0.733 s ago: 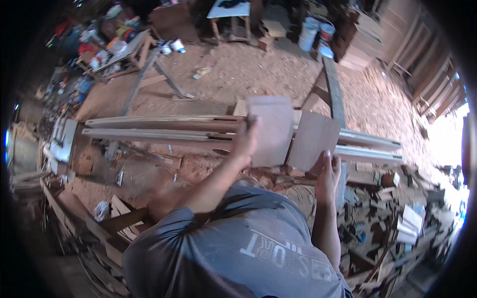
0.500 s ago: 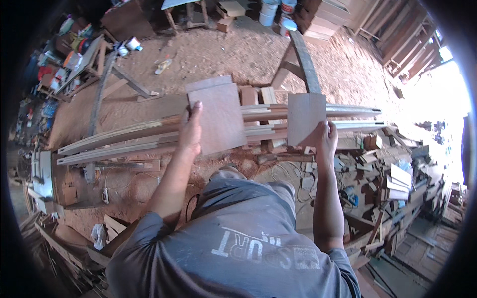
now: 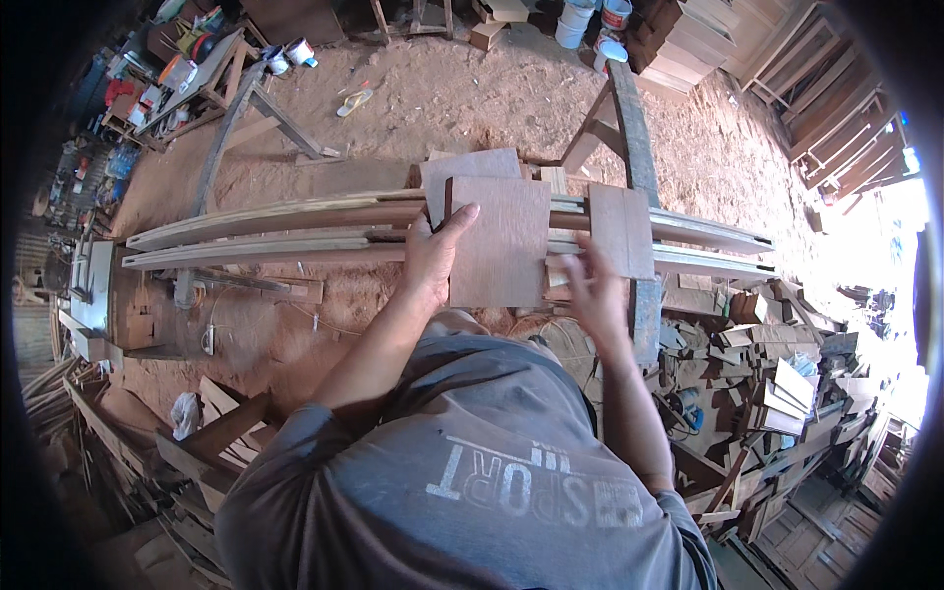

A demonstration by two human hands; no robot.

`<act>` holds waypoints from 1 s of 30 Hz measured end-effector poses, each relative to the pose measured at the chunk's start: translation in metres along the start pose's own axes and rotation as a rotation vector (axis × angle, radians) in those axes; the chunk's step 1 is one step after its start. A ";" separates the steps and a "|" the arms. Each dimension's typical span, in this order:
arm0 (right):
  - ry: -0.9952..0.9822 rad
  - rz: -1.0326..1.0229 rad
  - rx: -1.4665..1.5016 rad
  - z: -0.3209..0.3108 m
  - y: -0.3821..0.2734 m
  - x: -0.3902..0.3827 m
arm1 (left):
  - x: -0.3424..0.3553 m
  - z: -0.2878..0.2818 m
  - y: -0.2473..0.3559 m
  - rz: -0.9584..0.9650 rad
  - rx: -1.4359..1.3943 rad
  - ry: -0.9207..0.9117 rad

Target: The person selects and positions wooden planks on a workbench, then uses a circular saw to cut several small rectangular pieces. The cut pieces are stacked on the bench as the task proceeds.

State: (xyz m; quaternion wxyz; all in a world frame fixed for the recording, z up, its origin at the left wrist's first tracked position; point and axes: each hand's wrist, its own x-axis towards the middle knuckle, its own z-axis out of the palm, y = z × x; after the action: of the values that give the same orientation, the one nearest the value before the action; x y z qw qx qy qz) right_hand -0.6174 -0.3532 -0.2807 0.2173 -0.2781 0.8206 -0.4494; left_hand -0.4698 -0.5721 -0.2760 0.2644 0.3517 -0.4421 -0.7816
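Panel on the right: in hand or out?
Out, apparently: the panel lies across the long boards and the blurred right hand isn't closed on it. Touching: cannot tell.

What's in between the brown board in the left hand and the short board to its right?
In the head view, long wooden pieces cross that gap, short wood bits show there too, and the blurred right hand overlaps its lower part.

One rectangular brown panel (image 3: pixel 503 246) partly covers a paler panel (image 3: pixel 477 165); right of the brown panel, apart, lies a narrower panel (image 3: pixel 625 231).
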 end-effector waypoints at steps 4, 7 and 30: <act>-0.110 0.047 0.269 0.026 -0.013 -0.020 | -0.019 0.027 -0.016 -0.007 -0.035 0.042; -0.085 0.007 0.373 0.011 0.019 -0.023 | -0.019 0.025 -0.035 -0.016 -0.056 0.204; 0.515 0.285 0.347 -0.200 0.154 0.052 | -0.016 0.006 0.003 0.085 0.049 0.221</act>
State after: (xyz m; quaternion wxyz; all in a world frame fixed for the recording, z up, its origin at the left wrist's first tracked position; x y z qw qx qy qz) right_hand -0.8178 -0.1955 -0.3178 0.1075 0.0031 0.7904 -0.6031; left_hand -0.4642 -0.5594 -0.2659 0.3357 0.4233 -0.4437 -0.7150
